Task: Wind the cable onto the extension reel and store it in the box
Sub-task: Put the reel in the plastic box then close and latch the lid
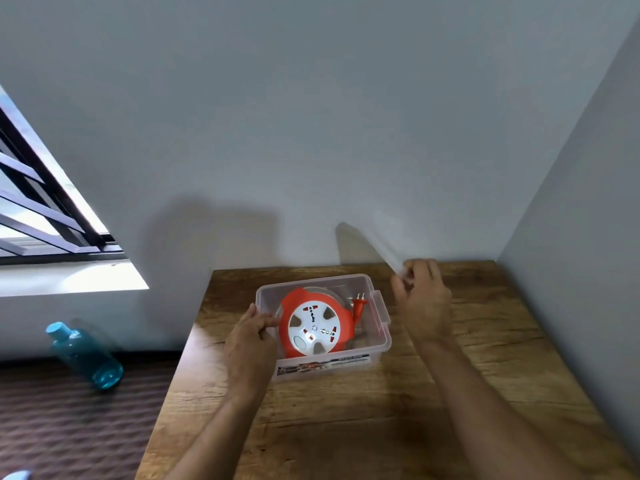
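Observation:
The orange and white extension reel [317,323] lies flat inside the clear plastic box [382,336] on the wooden table, its orange plug [359,304] standing at the box's right end. My left hand [251,344] grips the box's left rim. To the right of the box, my right hand [420,294] is raised and pinches the edge of the translucent lid [367,242], which stands tilted up against the wall and is blurred.
The wooden table [381,420] sits in a corner with walls behind and to the right. A teal bottle [85,355] lies on the dark floor to the left. A barred window [38,199] is at far left.

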`<action>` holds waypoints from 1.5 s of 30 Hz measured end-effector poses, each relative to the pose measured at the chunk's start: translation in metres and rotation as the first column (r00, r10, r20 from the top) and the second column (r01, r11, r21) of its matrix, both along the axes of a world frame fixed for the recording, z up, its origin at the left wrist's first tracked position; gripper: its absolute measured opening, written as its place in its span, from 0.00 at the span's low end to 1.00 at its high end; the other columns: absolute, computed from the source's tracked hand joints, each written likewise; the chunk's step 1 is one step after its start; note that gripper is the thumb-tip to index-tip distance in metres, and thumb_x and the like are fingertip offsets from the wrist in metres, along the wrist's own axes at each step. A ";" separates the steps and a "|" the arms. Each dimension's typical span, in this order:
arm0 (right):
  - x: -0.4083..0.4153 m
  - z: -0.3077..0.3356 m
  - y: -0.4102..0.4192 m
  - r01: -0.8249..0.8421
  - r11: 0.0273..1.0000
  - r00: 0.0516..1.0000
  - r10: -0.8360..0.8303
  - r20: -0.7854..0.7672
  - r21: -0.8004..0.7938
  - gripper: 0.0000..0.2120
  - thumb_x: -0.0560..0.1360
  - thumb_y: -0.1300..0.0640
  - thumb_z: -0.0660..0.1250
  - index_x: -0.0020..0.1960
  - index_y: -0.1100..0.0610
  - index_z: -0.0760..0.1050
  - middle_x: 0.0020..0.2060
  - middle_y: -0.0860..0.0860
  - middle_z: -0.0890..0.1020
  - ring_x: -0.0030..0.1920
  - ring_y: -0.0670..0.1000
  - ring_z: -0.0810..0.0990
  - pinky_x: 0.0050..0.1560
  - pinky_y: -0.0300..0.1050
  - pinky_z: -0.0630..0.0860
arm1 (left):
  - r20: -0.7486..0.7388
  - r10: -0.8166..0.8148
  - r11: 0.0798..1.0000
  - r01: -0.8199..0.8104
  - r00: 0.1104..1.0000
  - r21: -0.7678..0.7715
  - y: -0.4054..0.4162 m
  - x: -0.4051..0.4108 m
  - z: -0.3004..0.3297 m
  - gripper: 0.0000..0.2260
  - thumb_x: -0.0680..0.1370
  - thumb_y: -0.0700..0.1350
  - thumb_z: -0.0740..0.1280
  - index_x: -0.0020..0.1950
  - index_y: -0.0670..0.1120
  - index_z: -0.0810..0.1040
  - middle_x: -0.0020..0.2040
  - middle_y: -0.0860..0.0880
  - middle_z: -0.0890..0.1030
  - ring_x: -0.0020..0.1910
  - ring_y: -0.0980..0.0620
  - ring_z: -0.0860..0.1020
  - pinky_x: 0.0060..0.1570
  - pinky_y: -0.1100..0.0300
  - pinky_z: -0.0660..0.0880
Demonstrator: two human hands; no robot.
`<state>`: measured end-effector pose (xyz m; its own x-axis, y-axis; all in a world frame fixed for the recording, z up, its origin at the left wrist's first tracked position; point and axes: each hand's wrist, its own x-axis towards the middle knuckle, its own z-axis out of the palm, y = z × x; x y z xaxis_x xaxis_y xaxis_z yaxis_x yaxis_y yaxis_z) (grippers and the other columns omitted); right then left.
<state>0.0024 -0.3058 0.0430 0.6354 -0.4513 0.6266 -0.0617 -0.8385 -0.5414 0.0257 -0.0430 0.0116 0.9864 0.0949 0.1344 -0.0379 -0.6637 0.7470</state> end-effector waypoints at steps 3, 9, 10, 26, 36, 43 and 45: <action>-0.010 0.040 0.028 -0.125 0.957 0.970 0.062 0.234 0.262 0.09 0.76 0.58 0.71 0.44 0.59 0.72 0.36 0.55 0.78 0.30 0.52 0.76 0.28 0.32 0.69 | 0.017 -0.019 0.999 0.020 1.000 -0.046 0.002 0.006 -0.005 0.14 0.82 0.35 0.63 0.58 0.45 0.87 0.72 0.45 0.79 0.74 0.46 0.74 0.60 0.45 0.80; -0.026 0.056 0.060 -0.262 0.484 0.965 0.159 0.210 0.835 0.11 0.82 0.53 0.64 0.62 0.56 0.70 0.33 0.57 0.84 0.31 0.55 0.84 0.32 0.47 0.83 | -0.063 0.103 0.706 -0.118 0.993 -0.698 0.009 0.012 0.005 0.08 0.83 0.51 0.66 0.60 0.53 0.81 0.56 0.53 0.84 0.57 0.49 0.82 0.51 0.57 0.81; -0.027 0.047 0.059 -0.206 0.428 0.973 0.183 0.139 0.880 0.11 0.82 0.53 0.63 0.62 0.58 0.73 0.35 0.58 0.85 0.31 0.56 0.85 0.32 0.47 0.83 | -0.121 0.087 0.586 -0.149 0.989 -0.796 0.009 0.013 0.008 0.13 0.82 0.57 0.65 0.59 0.52 0.81 0.57 0.51 0.84 0.58 0.47 0.81 0.53 0.52 0.80; -0.040 0.030 0.025 0.159 0.827 0.618 0.342 -0.708 0.539 0.12 0.74 0.51 0.75 0.52 0.57 0.80 0.32 0.55 0.85 0.26 0.51 0.81 0.31 0.47 0.83 | -0.289 0.060 0.769 -0.229 0.955 -0.597 0.020 0.025 0.026 0.18 0.76 0.39 0.75 0.66 0.45 0.81 0.56 0.49 0.83 0.48 0.52 0.83 0.38 0.62 0.77; -0.003 0.043 0.017 0.247 0.865 0.492 0.276 -0.826 0.436 0.02 0.72 0.64 0.72 0.41 0.63 0.81 0.31 0.56 0.85 0.29 0.54 0.85 0.37 0.50 0.85 | -0.426 -0.004 0.801 -0.252 0.905 -0.543 0.028 0.041 0.025 0.16 0.77 0.36 0.73 0.65 0.43 0.80 0.55 0.46 0.84 0.51 0.46 0.83 0.43 0.54 0.80; 0.005 0.028 0.004 0.242 0.804 0.435 0.411 -0.802 0.543 0.07 0.72 0.67 0.73 0.50 0.64 0.81 0.38 0.58 0.86 0.34 0.55 0.87 0.39 0.51 0.85 | -0.513 -0.029 0.840 -0.258 0.858 -0.478 0.031 0.047 0.025 0.09 0.78 0.37 0.72 0.58 0.43 0.84 0.48 0.47 0.85 0.46 0.47 0.84 0.37 0.55 0.79; 0.008 0.024 0.001 0.230 0.774 0.426 0.464 -0.776 0.589 0.08 0.72 0.67 0.73 0.51 0.63 0.80 0.43 0.58 0.86 0.40 0.57 0.87 0.44 0.55 0.85 | -0.549 -0.028 0.833 -0.284 0.836 -0.475 0.028 0.050 0.026 0.09 0.78 0.36 0.72 0.58 0.42 0.84 0.48 0.45 0.85 0.47 0.45 0.84 0.39 0.53 0.80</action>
<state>0.0104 -0.3050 0.0671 0.7150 -0.3238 -0.6196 -0.6930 -0.4452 -0.5671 0.0759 -0.0147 0.0377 0.8605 0.1256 -0.4938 0.5081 -0.1389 0.8500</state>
